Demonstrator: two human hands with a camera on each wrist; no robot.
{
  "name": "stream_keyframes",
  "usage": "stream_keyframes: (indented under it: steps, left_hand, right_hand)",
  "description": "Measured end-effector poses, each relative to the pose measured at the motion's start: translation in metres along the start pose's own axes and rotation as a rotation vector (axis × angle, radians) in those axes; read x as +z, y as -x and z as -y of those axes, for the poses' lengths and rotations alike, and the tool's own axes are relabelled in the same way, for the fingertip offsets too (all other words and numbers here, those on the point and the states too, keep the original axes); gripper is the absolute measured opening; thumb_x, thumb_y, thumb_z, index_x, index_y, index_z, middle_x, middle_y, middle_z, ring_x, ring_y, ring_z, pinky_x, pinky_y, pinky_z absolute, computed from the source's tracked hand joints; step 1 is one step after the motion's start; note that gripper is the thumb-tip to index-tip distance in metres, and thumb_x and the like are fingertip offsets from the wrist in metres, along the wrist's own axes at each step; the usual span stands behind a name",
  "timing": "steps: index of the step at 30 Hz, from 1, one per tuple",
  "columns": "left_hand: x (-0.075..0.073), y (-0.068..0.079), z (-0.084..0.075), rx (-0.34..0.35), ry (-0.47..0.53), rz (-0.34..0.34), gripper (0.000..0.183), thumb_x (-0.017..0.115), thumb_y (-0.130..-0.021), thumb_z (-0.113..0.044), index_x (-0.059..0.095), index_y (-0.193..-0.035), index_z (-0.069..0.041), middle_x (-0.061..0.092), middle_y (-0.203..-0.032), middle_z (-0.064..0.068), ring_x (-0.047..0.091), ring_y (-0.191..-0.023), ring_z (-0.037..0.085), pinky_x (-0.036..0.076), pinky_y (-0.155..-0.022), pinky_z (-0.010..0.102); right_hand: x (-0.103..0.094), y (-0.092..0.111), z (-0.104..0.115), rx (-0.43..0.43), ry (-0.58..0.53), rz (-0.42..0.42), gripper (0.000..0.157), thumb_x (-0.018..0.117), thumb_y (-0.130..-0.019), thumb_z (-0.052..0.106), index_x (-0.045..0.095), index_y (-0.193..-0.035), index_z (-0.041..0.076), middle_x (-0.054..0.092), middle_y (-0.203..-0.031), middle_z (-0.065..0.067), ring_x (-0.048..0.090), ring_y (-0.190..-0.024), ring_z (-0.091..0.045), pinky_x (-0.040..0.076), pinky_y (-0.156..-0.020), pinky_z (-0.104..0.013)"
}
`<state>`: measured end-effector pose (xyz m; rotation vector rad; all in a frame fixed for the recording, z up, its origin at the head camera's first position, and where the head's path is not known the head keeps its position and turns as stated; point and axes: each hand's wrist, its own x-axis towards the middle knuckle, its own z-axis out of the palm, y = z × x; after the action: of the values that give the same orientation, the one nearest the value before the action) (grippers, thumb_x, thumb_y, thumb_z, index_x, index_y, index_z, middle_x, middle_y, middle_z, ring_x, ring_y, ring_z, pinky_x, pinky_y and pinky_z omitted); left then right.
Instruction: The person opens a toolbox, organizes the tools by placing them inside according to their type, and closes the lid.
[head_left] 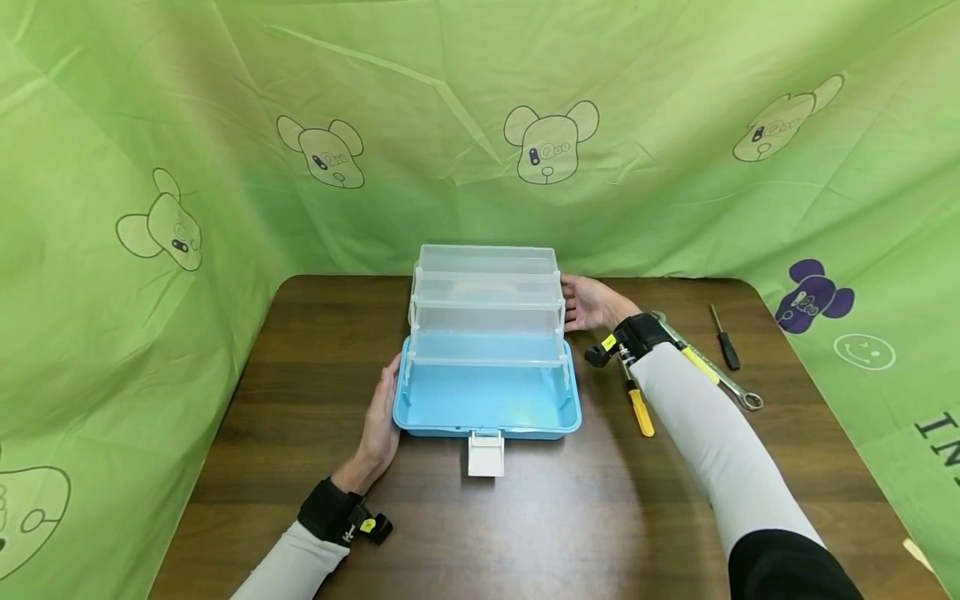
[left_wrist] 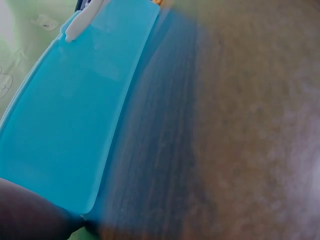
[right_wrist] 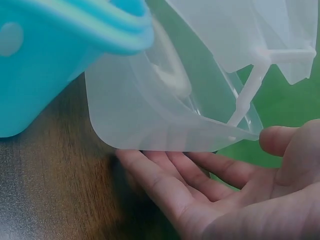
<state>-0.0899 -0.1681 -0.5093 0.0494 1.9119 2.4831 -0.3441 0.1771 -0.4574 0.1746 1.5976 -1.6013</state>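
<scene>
A light blue toolbox (head_left: 487, 400) stands unfolded on the table, with clear plastic trays (head_left: 487, 317) stepped up behind its base and a white latch (head_left: 486, 457) hanging at the front. My left hand (head_left: 381, 421) rests along the left side of the blue base; in the left wrist view only a dark, blurred part of it shows. On the far right side, my right hand (head_left: 588, 302) touches the translucent lid (right_wrist: 145, 120). Its fingers lie extended along the lid's outside, and the thumb meets the lid's corner. White hinge arms (right_wrist: 250, 90) link the tray to the lid.
Right of the toolbox lie a yellow-handled tool (head_left: 640, 410), partly under my right forearm, a combination wrench (head_left: 746, 398), a yellow-handled item (head_left: 697, 364) and a black-handled screwdriver (head_left: 727, 350). A green patterned cloth (head_left: 450, 125) hangs behind the wooden table (head_left: 315, 367).
</scene>
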Motion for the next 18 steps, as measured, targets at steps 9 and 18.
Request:
stream_keyframes:
  steps: [9,18]
  left_hand:
    - [0.002,0.001,-0.002,0.013,0.003,0.008,0.071,0.014,-0.117,-0.046,0.003,-0.168,0.002,0.004,-0.177,0.017,0.001,-0.163,0.031,0.002,-0.131,0.051]
    - [0.003,0.003,-0.001,-0.003,-0.009,0.002,0.073,0.015,-0.117,-0.047,0.001,-0.167,0.005,0.002,-0.177,0.020,-0.001,-0.163,0.034,0.000,-0.130,0.055]
  right_hand:
    - [0.005,0.004,0.001,-0.018,0.043,-0.026,0.074,0.021,-0.114,0.054,0.023,-0.166,0.001,0.036,-0.159,-0.026,0.045,-0.139,-0.039,0.050,-0.106,-0.048]
    - [0.011,0.005,-0.002,-0.035,0.081,-0.085,0.070,0.022,-0.115,0.052,0.035,-0.157,-0.002,0.046,-0.145,-0.022,0.049,-0.132,-0.037,0.049,-0.106,-0.050]
